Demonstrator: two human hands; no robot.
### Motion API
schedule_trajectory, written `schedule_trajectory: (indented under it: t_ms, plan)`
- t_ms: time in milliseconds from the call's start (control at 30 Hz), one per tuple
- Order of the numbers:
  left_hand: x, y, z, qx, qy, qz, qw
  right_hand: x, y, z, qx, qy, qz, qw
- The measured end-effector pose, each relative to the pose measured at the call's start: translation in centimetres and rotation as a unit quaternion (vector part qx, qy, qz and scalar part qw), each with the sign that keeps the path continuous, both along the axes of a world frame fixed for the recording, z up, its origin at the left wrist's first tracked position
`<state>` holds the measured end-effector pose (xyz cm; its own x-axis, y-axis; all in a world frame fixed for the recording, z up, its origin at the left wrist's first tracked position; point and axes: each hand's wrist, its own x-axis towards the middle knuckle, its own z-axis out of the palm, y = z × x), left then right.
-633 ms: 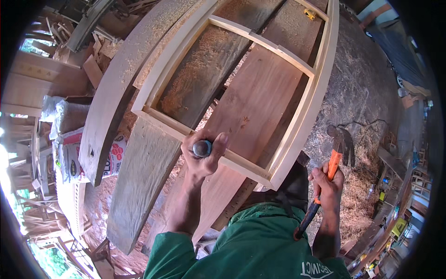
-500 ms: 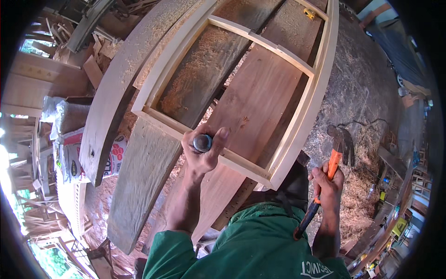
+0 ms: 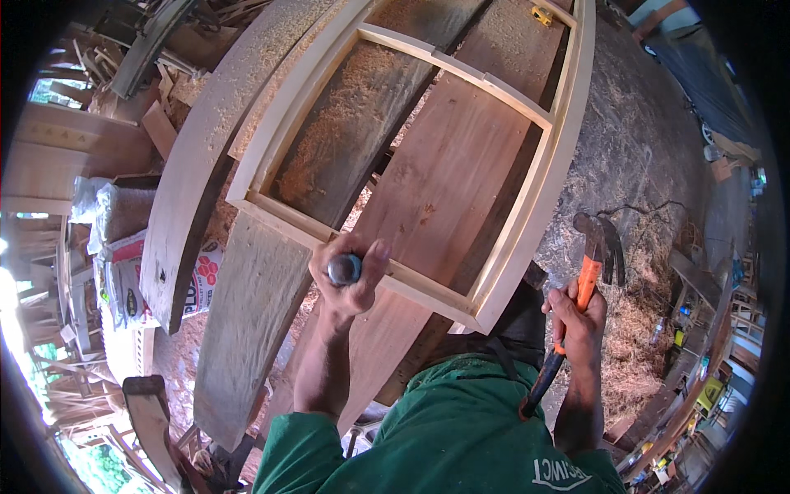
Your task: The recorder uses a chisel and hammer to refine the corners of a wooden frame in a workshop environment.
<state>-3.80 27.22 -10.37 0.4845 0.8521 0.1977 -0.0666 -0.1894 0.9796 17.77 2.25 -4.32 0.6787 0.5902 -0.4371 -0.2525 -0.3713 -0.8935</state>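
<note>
My left hand (image 3: 350,284) is closed around an upright tool with a dark, rounded handle end (image 3: 343,268) and a blue collar, probably a chisel; its lower part is hidden beneath the fist. That fist rests at the near rail of a pale wooden frame (image 3: 428,292), which has a crosspiece farther up. Off the frame's right side, my right hand (image 3: 578,321) grips a claw hammer (image 3: 589,280) by its orange and black handle. The hammer's head points away from me, and the handle's end meets my green shirt.
Under the frame lie broad planks (image 3: 444,173) strewn with shavings, with gaps between them. A yellow tool (image 3: 541,15) sits at the far end. Left are a curved board (image 3: 193,173) and plastic sacks (image 3: 132,272). Shavings (image 3: 634,346) cover the floor at right.
The view has shifted a little, with frame and left hand slightly lower and left. A curved brown piece with a dark end has appeared at lower left. Both hands keep their grips.
</note>
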Motion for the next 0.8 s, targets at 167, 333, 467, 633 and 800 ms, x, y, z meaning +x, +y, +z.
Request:
schedule_trajectory:
  t_ms: [167, 333, 467, 633, 800]
  plan:
    - [-1.1, -1.1, -0.2, 0.011, -0.012, 0.011, 1.0, 0.0, 0.2, -0.2, 0.003, 0.003, -0.005, 1.0]
    - [-2.0, -1.3, -0.9, 0.041, -0.066, -0.033, 0.996, -0.2, 0.4, 0.0, 0.009, 0.016, -0.008, 1.0]
    - [-1.3, -1.7, -0.6, 0.022, -0.082, -0.003, 0.996, -0.5, 0.6, 0.1, 0.019, 0.021, 0.004, 1.0]
    - [-0.2, -0.9, -0.5, 0.031, -0.044, -0.022, 0.998, -0.4, 1.9, 1.2, 0.061, 0.018, 0.007, 0.998]
    - [1.1, -0.3, 0.5, 0.071, 0.007, 0.001, 0.997, 0.7, 5.8, 5.6, 0.064, -0.313, 0.215, 0.923]
